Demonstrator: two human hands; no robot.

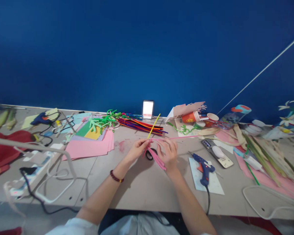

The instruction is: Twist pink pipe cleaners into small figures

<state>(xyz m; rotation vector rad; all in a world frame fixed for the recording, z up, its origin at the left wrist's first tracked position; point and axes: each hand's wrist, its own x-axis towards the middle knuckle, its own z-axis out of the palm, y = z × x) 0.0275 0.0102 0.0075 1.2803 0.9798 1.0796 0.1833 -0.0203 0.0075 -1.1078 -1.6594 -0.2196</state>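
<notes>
**Inspection: pipe-cleaner work held in both hands at mid-desk**

A deep blue wall (147,49) backs a long grey desk (142,192), which is crowded at both ends. At the left end lie a red cloth (7,147), a power strip (36,169) and a blue hot glue gun (41,119). At the right end, long green leaf strips (262,156) lie near white artificial flowers (290,112). Behind the work area are a stack of pink paper sheets (88,148), a bundle of multicoloured pipe cleaners (140,126) and red paper cups (189,117). A second hot glue gun (203,169) rests on a white paper sheet (210,182), just right of the right hand, beside a smartphone (217,153).

Both hands are raised above the desk, directly in front of the wearer. The left hand (137,150), with a beaded bracelet (116,176) on its wrist, has a narrow pinching grip on the pink pipe cleaners (156,160). The right hand (168,155) has a similarly narrow grip on the same bunch, and one long pink length runs out to the right. A yellow pipe cleaner (154,125) rises from the left fingertips toward the far edge of the desk. A roll of black tape (150,154) lies on the desk directly beneath the hands, partly covered by the pink pipe cleaners.
</notes>
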